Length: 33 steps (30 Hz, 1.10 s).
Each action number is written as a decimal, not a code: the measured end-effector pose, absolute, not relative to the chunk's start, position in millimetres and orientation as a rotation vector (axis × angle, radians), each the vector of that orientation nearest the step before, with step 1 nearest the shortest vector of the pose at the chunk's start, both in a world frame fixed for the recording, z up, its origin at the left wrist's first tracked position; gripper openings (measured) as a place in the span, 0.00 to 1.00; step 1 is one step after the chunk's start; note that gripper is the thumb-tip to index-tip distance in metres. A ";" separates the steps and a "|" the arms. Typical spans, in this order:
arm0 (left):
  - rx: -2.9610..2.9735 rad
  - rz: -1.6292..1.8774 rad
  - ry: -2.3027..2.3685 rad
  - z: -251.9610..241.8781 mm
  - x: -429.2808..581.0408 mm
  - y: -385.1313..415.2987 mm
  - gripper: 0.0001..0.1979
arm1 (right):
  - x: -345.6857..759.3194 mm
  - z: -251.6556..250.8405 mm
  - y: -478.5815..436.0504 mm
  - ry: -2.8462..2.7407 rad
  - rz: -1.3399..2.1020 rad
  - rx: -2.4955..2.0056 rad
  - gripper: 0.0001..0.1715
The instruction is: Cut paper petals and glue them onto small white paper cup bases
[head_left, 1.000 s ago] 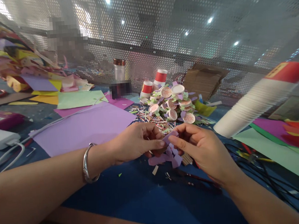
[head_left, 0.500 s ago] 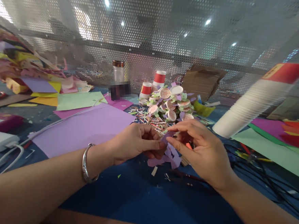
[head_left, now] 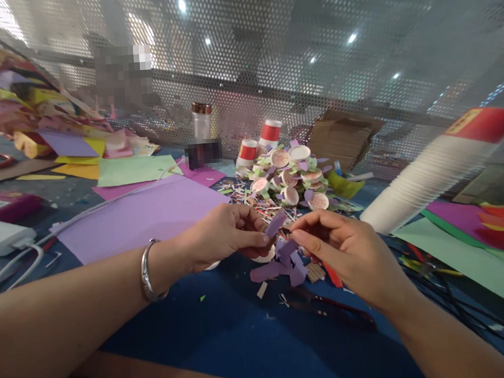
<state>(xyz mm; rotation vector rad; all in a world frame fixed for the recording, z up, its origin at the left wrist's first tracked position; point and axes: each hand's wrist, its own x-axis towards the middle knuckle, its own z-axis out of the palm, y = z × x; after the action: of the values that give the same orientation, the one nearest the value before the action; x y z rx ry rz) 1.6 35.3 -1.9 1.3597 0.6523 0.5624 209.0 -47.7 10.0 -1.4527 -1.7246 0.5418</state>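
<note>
My left hand (head_left: 229,236), with a silver bangle on the wrist, is closed on a short purple paper strip (head_left: 276,224) that sticks up between thumb and fingers. Just right of it, my right hand (head_left: 346,248) is in a pinch, thumb against fingertips. What it grips, if anything, I cannot make out. Below both hands lie purple paper scraps (head_left: 270,270) on the blue table. A pale round piece (head_left: 265,253) shows partly under my left hand. Dark-handled scissors (head_left: 344,312) lie in front of my right hand.
Behind my hands are heaped cut cup pieces (head_left: 290,195) with purple and green tabs. A slanting cup stack (head_left: 428,176) stands right, near black cables (head_left: 441,296). Purple sheet (head_left: 150,213), white charger (head_left: 5,236) and jar (head_left: 202,123) are left. Perforated metal panel (head_left: 225,58) rises behind.
My hands have moved slightly apart. The purple strip, earlier between both hands, now stands in my left fingers. More of the scraps and scissors shows.
</note>
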 end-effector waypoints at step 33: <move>1.482 0.511 0.533 2.6 -0.8 30.5 0.08 | 197.9 9.7 -46.7 -1.694 0.926 -1.377 0.12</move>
<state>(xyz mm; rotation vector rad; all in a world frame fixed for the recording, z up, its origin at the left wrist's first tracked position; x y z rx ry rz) -0.8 30.5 2.6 1.4819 0.5325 0.5110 197.9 -46.7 9.7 -1.3770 -1.6942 0.9264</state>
